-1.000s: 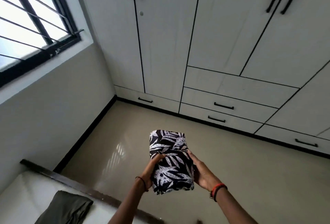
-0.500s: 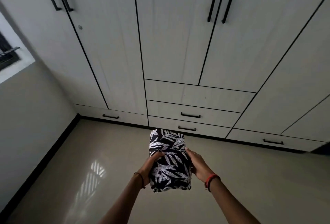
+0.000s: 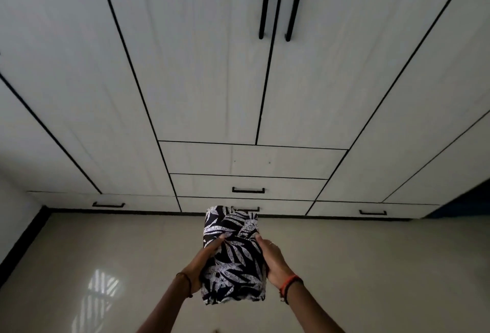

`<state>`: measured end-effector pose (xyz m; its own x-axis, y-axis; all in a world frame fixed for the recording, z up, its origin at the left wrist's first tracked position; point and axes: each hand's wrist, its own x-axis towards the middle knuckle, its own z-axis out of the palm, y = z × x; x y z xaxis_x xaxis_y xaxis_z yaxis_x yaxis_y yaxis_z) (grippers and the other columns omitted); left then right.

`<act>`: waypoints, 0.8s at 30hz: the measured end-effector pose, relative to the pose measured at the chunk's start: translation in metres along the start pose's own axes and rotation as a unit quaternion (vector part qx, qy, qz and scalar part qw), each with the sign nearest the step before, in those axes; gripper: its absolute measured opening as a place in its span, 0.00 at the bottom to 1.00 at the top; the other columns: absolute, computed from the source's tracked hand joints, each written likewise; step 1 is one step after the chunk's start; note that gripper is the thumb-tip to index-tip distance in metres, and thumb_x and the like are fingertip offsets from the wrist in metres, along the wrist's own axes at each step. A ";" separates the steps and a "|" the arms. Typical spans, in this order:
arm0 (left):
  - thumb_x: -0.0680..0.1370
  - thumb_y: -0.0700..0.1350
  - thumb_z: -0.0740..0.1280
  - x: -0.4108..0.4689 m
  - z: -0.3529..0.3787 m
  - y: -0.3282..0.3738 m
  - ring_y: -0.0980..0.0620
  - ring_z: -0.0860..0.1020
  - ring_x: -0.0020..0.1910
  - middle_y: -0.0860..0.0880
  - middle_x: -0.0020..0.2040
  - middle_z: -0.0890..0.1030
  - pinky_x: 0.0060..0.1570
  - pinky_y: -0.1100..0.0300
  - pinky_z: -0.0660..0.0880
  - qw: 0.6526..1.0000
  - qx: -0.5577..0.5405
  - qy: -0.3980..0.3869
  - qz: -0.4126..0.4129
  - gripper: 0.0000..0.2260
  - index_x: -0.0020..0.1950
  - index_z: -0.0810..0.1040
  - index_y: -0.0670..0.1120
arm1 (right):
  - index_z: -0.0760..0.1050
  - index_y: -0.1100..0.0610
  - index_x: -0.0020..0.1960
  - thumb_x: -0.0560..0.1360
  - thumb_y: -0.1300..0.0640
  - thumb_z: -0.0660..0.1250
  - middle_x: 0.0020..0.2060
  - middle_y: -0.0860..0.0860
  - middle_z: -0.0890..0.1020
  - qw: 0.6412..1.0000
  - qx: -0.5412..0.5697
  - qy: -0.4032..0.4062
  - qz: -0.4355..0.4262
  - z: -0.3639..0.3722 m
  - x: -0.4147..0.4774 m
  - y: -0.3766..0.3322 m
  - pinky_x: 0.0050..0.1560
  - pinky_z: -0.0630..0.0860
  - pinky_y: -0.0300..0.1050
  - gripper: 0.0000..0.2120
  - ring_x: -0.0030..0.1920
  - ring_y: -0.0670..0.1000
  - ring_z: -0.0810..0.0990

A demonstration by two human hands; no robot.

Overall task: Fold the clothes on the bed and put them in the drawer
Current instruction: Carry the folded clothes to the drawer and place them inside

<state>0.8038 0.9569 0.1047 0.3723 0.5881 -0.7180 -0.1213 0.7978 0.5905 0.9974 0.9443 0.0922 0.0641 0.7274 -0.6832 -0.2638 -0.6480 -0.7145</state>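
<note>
Fabric in a black-and-white leaf print, a folded garment [image 3: 233, 255], is held up in mid-air between both hands, above the floor [image 3: 371, 266] and in front of a white wardrobe [image 3: 185, 67]. It is a thick, oblong bundle, its long side pointing away from the person, and its far end overlaps the foot of the wardrobe in the view.

The left hand [image 3: 202, 262] grips the bundle's left edge, with the thumb laid across the top; its fingers are curled underneath and mostly hidden. The right hand [image 3: 274, 259] grips the right edge in the same way, thumb on top and fingers wrapped below. A ring shows on one finger of that hand. A dark cord [image 3: 186, 283] circles the left wrist, and orange and dark bands [image 3: 290, 283] circle the right.

Straight ahead, three drawer fronts are stacked under a pair of tall doors with long black handles [image 3: 278, 1]. All three are closed. The top drawer [image 3: 252, 159] shows no handle. The middle drawer [image 3: 206, 187] carries a short black one. The bottom drawer [image 3: 286, 206] has its handle partly hidden behind the garment. Low drawers to either side [image 3: 66, 200] are closed too.

The floor is glossy beige tile, with a barred patch of reflected light [image 3: 102, 287] at the lower left.
</note>
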 end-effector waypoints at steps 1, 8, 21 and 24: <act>0.73 0.61 0.67 0.016 -0.001 0.010 0.39 0.80 0.55 0.41 0.57 0.81 0.58 0.43 0.75 1.000 -0.005 -0.003 -0.006 0.26 0.64 0.73 0.47 | 0.77 0.67 0.56 0.76 0.48 0.67 0.49 0.61 0.84 1.000 0.007 0.006 0.005 -0.003 0.013 -0.005 0.56 0.77 0.61 0.22 0.50 0.61 0.83; 0.71 0.49 0.69 0.097 -0.006 0.052 0.40 0.81 0.52 0.39 0.54 0.82 0.53 0.49 0.77 0.999 0.013 -0.019 -0.022 0.23 0.64 0.74 0.40 | 0.76 0.63 0.59 0.74 0.44 0.69 0.52 0.60 0.83 0.999 0.011 0.038 0.018 -0.016 0.097 -0.021 0.59 0.76 0.59 0.24 0.53 0.59 0.82; 0.60 0.55 0.75 0.258 -0.045 0.036 0.41 0.81 0.53 0.42 0.55 0.83 0.53 0.48 0.78 0.999 0.003 0.026 -0.021 0.35 0.64 0.74 0.44 | 0.77 0.59 0.42 0.79 0.45 0.59 0.48 0.59 0.83 0.978 -0.143 0.122 0.092 -0.045 0.280 -0.007 0.51 0.79 0.55 0.19 0.49 0.59 0.81; 0.60 0.55 0.74 0.287 -0.053 0.031 0.41 0.81 0.53 0.42 0.55 0.82 0.49 0.51 0.79 0.999 -0.010 0.038 -0.020 0.34 0.64 0.75 0.44 | 0.74 0.61 0.39 0.79 0.53 0.61 0.45 0.62 0.81 0.943 -0.294 0.153 0.035 -0.050 0.331 -0.002 0.51 0.75 0.53 0.13 0.49 0.61 0.80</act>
<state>0.8580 1.1573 -0.1023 0.3056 0.5628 -0.7680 -0.1252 0.8234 0.5535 1.0672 1.1754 -0.1399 0.3655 0.6371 -0.6786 0.2962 -0.7708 -0.5641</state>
